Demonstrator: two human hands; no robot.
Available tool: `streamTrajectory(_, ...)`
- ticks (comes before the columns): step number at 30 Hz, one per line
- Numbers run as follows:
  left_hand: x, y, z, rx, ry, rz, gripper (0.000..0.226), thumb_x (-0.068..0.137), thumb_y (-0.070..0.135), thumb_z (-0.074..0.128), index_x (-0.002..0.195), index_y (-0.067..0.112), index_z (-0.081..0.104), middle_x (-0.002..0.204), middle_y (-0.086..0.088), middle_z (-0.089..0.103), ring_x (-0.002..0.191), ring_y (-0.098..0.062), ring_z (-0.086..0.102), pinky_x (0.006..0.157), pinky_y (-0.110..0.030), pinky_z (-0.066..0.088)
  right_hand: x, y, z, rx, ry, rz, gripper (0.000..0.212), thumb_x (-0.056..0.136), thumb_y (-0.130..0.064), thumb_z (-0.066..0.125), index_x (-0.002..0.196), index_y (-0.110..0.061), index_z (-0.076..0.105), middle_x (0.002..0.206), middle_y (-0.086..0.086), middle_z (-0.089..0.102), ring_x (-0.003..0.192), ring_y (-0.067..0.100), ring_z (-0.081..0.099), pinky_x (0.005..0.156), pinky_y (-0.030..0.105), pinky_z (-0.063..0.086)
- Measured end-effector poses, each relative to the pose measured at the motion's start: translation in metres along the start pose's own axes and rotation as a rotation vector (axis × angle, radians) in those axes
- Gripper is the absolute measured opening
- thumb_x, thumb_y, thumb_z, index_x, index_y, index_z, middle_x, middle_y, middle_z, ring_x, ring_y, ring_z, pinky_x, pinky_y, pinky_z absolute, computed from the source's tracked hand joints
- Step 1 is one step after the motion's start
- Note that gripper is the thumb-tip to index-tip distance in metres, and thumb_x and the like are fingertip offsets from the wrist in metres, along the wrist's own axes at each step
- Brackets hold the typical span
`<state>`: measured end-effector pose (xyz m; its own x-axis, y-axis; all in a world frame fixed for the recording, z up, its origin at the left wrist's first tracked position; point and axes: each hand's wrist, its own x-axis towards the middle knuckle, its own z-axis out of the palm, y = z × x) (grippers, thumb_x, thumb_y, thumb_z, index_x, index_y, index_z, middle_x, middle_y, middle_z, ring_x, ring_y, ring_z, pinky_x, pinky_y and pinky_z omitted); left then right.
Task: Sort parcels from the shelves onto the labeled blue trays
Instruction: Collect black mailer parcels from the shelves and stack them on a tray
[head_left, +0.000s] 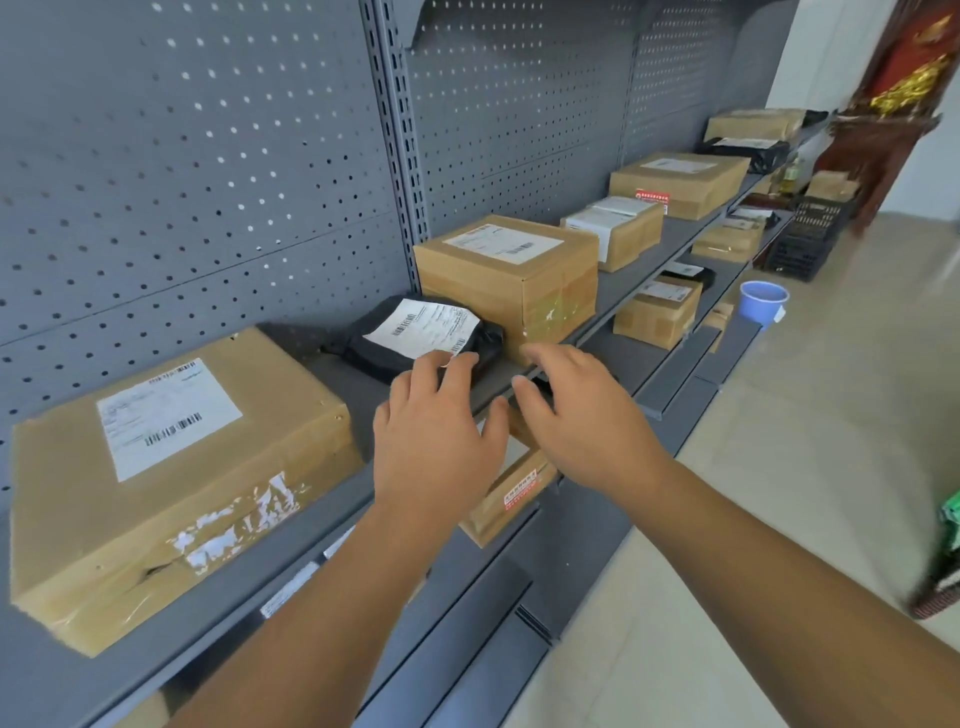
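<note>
On the grey shelf (358, 395), at the near left, lies a big cardboard box (171, 467) with a white label and torn tape. Just right of it and farther back lies the black parcel bag (374, 345), a crumpled plastic mailer whose white barcode label curls at its near corner. The left hand (436, 431) reaches to the bag's near edge, fingers spread and holding nothing; whether they touch it is unclear. The right hand (582, 415) hovers beside it, also spread and empty. Right of the bag, touching it, stands a taped brown box (509, 275). On the floor at the far right is a blue cup (762, 301).
</note>
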<state>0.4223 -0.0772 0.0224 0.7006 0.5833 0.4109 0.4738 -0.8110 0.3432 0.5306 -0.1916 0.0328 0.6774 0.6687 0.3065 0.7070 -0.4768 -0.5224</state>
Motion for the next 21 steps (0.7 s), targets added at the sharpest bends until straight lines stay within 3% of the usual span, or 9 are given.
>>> streamTrajectory(8, 0.043, -0.021, 0.015, -0.089, -0.005, -0.114, 0.048, 0.099, 0.047, 0.049, 0.143, 0.027, 0.050, 0.144, 0.004, 0.049, 0.127, -0.026, 0.046, 0.100, -0.045, 0.045, 0.063, -0.005, 0.028, 0.066, -0.058, -0.080, 0.038, 0.105, -0.027, 0.043, 0.140, -0.016, 0.052, 0.138, 0.004, 0.059, 0.126, 0.022, 0.052, 0.101, 0.037, 0.044)
streamTrajectory(14, 0.062, -0.028, 0.026, -0.133, 0.005, -0.247, 0.045, 0.103, 0.037, 0.049, 0.146, 0.024, 0.050, 0.147, 0.000, 0.045, 0.130, -0.030, 0.042, 0.106, -0.040, 0.038, 0.104, -0.005, 0.052, 0.086, -0.089, -0.174, 0.037, 0.104, -0.018, 0.044, 0.139, -0.010, 0.053, 0.139, 0.009, 0.058, 0.129, 0.025, 0.051, 0.106, 0.039, 0.043)
streamTrajectory(21, 0.078, -0.024, 0.035, -0.212, -0.011, -0.446, 0.046, 0.105, 0.032, 0.046, 0.150, 0.023, 0.043, 0.154, -0.003, 0.038, 0.138, -0.031, 0.036, 0.110, -0.037, 0.032, 0.139, -0.003, 0.067, 0.071, -0.129, -0.210, 0.031, 0.101, -0.018, 0.042, 0.128, -0.010, 0.054, 0.130, 0.008, 0.057, 0.121, 0.028, 0.051, 0.099, 0.048, 0.046)
